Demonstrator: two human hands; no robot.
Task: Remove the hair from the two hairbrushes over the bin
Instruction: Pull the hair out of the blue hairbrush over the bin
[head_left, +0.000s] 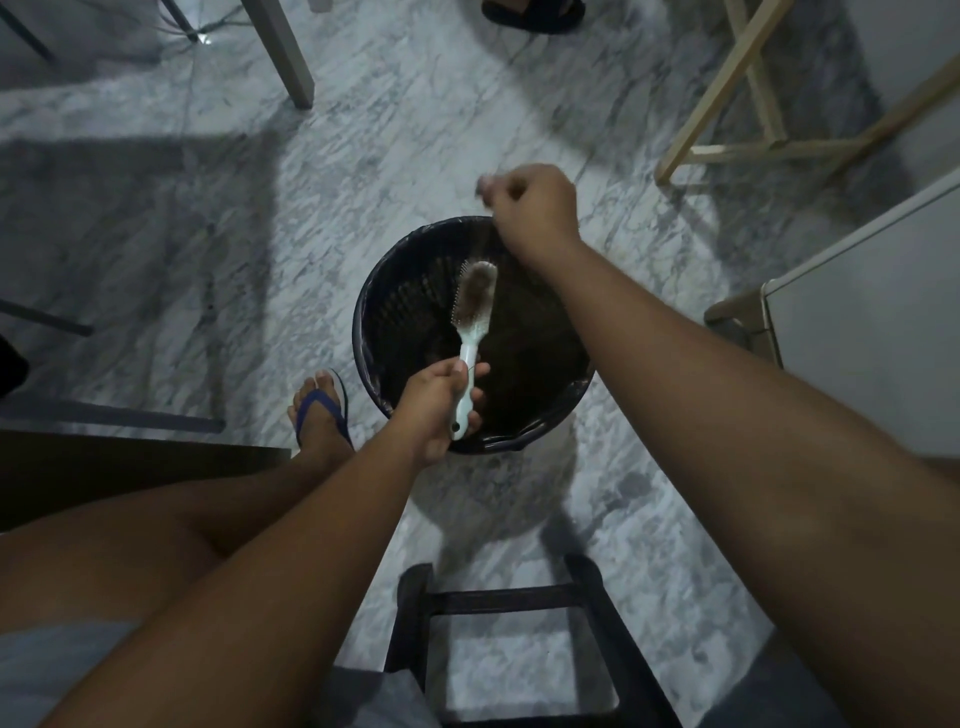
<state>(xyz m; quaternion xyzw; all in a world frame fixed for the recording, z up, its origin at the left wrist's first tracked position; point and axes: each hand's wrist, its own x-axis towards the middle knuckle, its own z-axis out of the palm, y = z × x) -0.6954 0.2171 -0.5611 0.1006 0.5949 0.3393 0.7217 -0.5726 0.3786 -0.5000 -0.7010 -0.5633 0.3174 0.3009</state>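
Observation:
A pale mint hairbrush (474, 312) hangs over the round black bin (369, 291), its head matted with brown hair. My left hand (441, 402) grips the brush by its handle at the bin's near rim. My right hand (535, 208) is raised above the bin's far rim, fingers pinched together. Thin strands of hair (491, 244) stretch from those fingers down to the brush head. Only one hairbrush is in view.
The bin has a dark liner and stands on a grey marble floor. My foot in a blue flip-flop (323, 410) is left of it. A dark stool frame (519, 623) is near me, a white cabinet (862, 332) at right, wooden legs (737, 93) at back.

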